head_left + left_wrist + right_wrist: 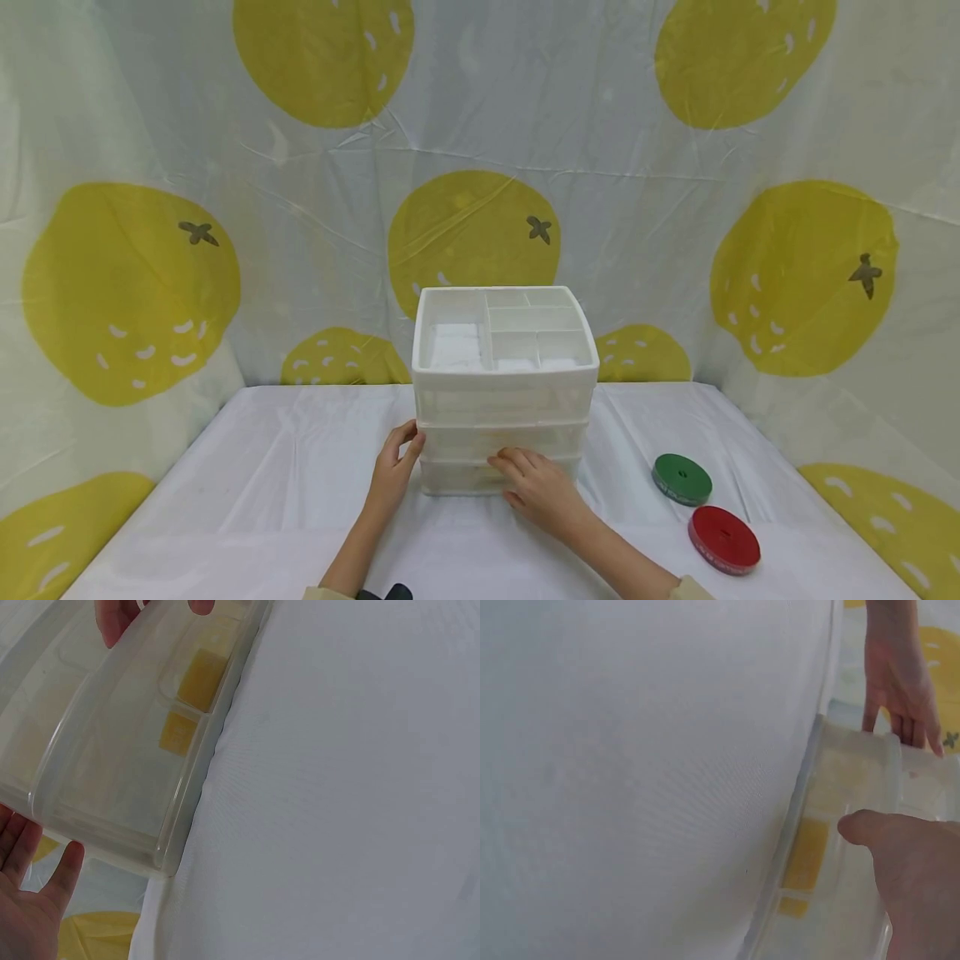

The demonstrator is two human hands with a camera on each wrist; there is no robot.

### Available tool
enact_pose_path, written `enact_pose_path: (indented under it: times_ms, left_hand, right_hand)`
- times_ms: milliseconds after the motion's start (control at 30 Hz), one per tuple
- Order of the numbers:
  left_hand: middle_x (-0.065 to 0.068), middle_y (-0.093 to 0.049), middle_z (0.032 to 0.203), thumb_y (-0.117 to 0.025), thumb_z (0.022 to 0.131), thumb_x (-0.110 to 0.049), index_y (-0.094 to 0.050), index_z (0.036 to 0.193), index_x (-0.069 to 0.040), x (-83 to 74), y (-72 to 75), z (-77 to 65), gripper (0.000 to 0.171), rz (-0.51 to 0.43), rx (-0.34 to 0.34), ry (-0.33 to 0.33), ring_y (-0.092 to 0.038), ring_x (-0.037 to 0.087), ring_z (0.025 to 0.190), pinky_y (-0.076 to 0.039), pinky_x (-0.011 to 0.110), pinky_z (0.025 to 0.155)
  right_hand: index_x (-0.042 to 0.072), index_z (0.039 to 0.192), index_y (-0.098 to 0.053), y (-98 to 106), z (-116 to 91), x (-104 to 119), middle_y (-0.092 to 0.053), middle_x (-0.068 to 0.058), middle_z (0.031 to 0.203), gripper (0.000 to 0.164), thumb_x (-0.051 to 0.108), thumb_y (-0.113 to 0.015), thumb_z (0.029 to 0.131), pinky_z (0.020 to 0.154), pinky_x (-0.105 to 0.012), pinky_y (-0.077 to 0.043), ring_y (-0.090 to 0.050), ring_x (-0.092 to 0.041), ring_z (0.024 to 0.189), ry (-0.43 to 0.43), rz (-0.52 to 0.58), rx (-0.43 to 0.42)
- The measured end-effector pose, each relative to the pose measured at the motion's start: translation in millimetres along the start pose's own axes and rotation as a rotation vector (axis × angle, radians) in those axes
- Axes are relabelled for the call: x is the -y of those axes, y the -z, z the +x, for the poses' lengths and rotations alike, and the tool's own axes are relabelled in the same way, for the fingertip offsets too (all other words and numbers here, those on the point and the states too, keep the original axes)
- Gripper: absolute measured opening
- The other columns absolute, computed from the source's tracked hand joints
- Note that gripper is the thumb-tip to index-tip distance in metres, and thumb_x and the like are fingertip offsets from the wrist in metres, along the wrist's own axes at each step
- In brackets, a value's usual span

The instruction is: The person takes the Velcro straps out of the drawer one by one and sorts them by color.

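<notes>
R hand (pixel 542 490) is lying on the front of a boxy, whitish, translucent plastic drawer unit (pixel 506 402), fingertips sitting approx. at the seam btwn mid & bottom drawers, thumb touching the bottom drawer (pixel 457 478); can't tell if its grip is pinching any edge, b/c the hand is hiding that. L hand (pixel 392 473) is bracing the unit's L side by the front corner, grip spread, fingers not wrapping round anything.

Step in hand, my read: steadying the unit while working at the low drawer front. Next move is prob. calling for firm L support + R fingertips finding purchase on a drawer edge.

Unit is standing upright mid-bench (pixel 315 475). Count: 1 unit, 3 stacked drawers, 6 compartments in its white top tray (pixel 456 342); 2 yellow patches (pixel 201 679) are showing at the bottom drawer, unclear if inside or stuck on.

Farther R, 2 flat round rolls are lying just beside each other: 1 green roll (pixel 681 483), 1 red roll (pixel 722 547). Behind, a pale cloth backdrop (pixel 622 217) is hanging w/ 9 big yellow fruit prints (pixel 474 229), whole or part, showing in head view.
</notes>
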State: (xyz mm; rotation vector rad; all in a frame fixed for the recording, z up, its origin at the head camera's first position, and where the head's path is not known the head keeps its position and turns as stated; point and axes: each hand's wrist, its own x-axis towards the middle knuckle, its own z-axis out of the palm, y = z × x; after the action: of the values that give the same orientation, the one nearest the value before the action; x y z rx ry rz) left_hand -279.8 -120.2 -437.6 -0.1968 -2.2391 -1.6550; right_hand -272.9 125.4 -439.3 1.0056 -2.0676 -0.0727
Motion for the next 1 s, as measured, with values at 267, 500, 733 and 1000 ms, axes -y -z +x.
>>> enact_pose_path:
  times_ms: [267,500,733,1000]
  left_hand:
    - [0.010,-0.055,0.119,-0.049,0.094,-0.028,-0.051,0.125,-0.005,0.4,-0.3,-0.3,0.039,0.008,-0.001,-0.008,-0.047,0.025,0.114,-0.044,0.042,0.091]
    - [0.012,-0.053,0.123,-0.048,0.094,-0.026,-0.049,0.128,-0.004,-3.7,2.0,-1.2,0.040,0.004,0.016,0.018,-0.046,0.027,0.117,-0.042,0.045,0.094]
    - [0.008,-0.054,0.121,-0.050,0.093,-0.030,-0.051,0.126,-0.007,-1.9,0.1,-1.8,0.040,-0.009,0.003,0.018,-0.047,0.023,0.115,-0.043,0.043,0.092]
    - [0.007,-0.054,0.122,-0.051,0.093,-0.031,-0.051,0.126,-0.008,-1.8,0.3,-1.1,0.041,-0.006,0.003,0.028,-0.047,0.024,0.116,-0.042,0.045,0.094]
  right_hand:
    - [0.017,0.111,-0.057,-2.9,-0.1,-0.8,-0.058,0.002,0.103,0.055,0.015,-0.079,0.061,0.078,-0.023,-0.049,-0.058,-0.013,0.092,-0.003,-0.027,-0.031]
    - [0.018,0.111,-0.056,-6.4,0.0,-0.5,-0.057,0.004,0.102,0.047,0.009,-0.073,0.067,0.077,-0.023,-0.049,-0.057,-0.012,0.092,-0.002,-0.058,-0.035]
    - [0.020,0.115,-0.052,-6.5,-1.6,0.0,-0.054,0.004,0.106,0.044,0.010,-0.059,0.072,0.073,-0.025,-0.048,-0.055,-0.013,0.095,-0.019,-0.070,0.030]
    - [0.022,0.120,-0.044,-5.8,-3.1,0.6,-0.051,0.004,0.110,0.061,0.012,-0.075,0.068,0.074,-0.025,-0.048,-0.053,-0.013,0.099,-0.009,-0.156,0.100]
